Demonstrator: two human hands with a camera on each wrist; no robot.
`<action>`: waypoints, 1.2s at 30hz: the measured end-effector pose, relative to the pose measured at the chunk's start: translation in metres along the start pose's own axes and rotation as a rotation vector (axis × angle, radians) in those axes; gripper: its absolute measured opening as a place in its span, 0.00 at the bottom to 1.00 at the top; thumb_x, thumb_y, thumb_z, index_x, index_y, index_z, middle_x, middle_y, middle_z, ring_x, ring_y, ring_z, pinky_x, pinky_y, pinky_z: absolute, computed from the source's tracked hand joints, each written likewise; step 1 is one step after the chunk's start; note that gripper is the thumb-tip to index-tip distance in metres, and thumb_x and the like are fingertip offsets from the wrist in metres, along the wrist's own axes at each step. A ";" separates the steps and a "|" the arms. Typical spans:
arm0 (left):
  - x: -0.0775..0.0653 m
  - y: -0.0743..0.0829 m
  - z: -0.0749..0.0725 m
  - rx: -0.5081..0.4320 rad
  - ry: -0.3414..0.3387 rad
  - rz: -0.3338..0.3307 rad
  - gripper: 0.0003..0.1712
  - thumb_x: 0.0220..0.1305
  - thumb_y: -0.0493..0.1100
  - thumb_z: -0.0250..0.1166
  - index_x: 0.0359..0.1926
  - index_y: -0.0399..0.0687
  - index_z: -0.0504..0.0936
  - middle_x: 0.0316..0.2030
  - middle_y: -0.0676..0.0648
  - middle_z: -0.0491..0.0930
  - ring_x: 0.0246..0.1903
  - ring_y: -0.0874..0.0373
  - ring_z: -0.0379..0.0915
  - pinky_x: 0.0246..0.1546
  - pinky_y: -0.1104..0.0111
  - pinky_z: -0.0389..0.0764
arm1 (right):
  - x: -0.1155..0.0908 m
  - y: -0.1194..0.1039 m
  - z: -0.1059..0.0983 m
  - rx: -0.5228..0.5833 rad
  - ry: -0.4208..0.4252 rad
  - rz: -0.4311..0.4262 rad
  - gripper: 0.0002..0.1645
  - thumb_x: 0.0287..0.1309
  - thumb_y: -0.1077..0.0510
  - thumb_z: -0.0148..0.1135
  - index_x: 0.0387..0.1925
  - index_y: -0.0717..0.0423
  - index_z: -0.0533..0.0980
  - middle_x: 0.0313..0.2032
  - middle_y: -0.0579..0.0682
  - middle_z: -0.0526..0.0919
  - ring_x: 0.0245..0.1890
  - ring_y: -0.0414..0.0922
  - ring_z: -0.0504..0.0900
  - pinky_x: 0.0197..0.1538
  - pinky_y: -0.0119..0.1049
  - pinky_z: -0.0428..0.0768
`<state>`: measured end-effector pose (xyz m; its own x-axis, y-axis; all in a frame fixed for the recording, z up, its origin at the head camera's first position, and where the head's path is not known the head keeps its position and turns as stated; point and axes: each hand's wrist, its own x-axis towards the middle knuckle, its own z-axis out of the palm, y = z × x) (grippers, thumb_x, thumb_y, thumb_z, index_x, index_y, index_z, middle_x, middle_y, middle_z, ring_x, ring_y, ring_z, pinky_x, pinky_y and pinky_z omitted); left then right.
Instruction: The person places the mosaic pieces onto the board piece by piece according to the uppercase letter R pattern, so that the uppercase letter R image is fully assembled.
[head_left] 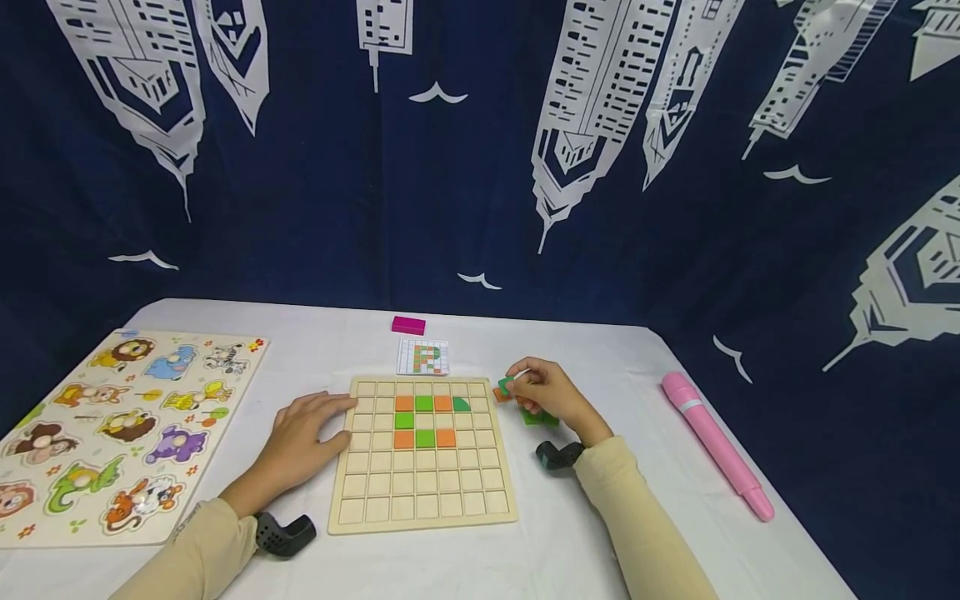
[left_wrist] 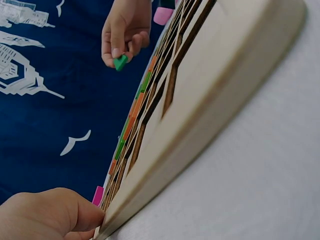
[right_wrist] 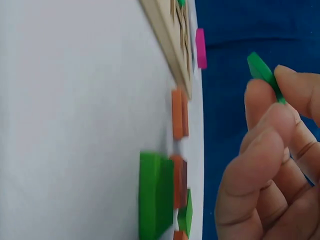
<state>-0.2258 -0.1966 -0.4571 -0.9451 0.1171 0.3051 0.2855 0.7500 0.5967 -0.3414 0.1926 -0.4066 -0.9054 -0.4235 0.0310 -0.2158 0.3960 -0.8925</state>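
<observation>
My right hand pinches a small dark green tile between thumb and fingers, held up beside the board's upper right corner. Beneath and around that hand lie loose orange tiles and light green tiles. The wooden grid board lies flat in the middle. Orange and green square tiles fill several cells in its upper half, with a rounded dark green tile ending the top row. My left hand rests at the board's left side, its thumb and fingertips touching the edge, fingers loosely extended.
Behind the board lie a pattern card with a coloured letter-like figure and a magenta block. An animal puzzle board takes up the left side. A pink cylinder lies at the right edge of the white table.
</observation>
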 end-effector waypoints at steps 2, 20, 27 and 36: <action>0.000 0.000 0.000 0.000 0.003 0.004 0.27 0.68 0.40 0.67 0.67 0.39 0.82 0.69 0.34 0.79 0.74 0.30 0.61 0.70 0.35 0.57 | -0.002 -0.002 0.003 0.008 -0.026 0.005 0.13 0.74 0.64 0.65 0.53 0.70 0.78 0.29 0.53 0.84 0.24 0.41 0.75 0.29 0.31 0.77; 0.000 -0.002 0.001 0.000 0.004 0.004 0.27 0.68 0.40 0.67 0.67 0.39 0.82 0.69 0.33 0.79 0.74 0.30 0.61 0.70 0.34 0.56 | -0.010 -0.017 0.031 0.026 -0.216 0.050 0.09 0.70 0.65 0.69 0.48 0.66 0.82 0.33 0.52 0.92 0.23 0.38 0.76 0.29 0.28 0.78; 0.000 0.000 0.000 0.001 0.004 0.007 0.27 0.68 0.40 0.68 0.67 0.39 0.83 0.68 0.34 0.79 0.74 0.30 0.62 0.70 0.34 0.57 | -0.012 -0.019 0.039 -0.022 -0.284 0.025 0.09 0.70 0.65 0.68 0.47 0.68 0.82 0.32 0.51 0.92 0.23 0.38 0.78 0.30 0.29 0.78; 0.000 -0.002 0.001 0.001 0.007 0.012 0.28 0.68 0.41 0.68 0.67 0.40 0.83 0.68 0.35 0.79 0.74 0.30 0.63 0.70 0.34 0.57 | -0.015 -0.025 0.046 -0.095 -0.304 -0.006 0.06 0.70 0.67 0.68 0.44 0.69 0.82 0.27 0.47 0.88 0.20 0.38 0.75 0.28 0.29 0.77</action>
<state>-0.2265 -0.1977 -0.4589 -0.9404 0.1219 0.3176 0.2970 0.7494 0.5918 -0.3054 0.1518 -0.4051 -0.7566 -0.6441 -0.1125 -0.2667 0.4610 -0.8464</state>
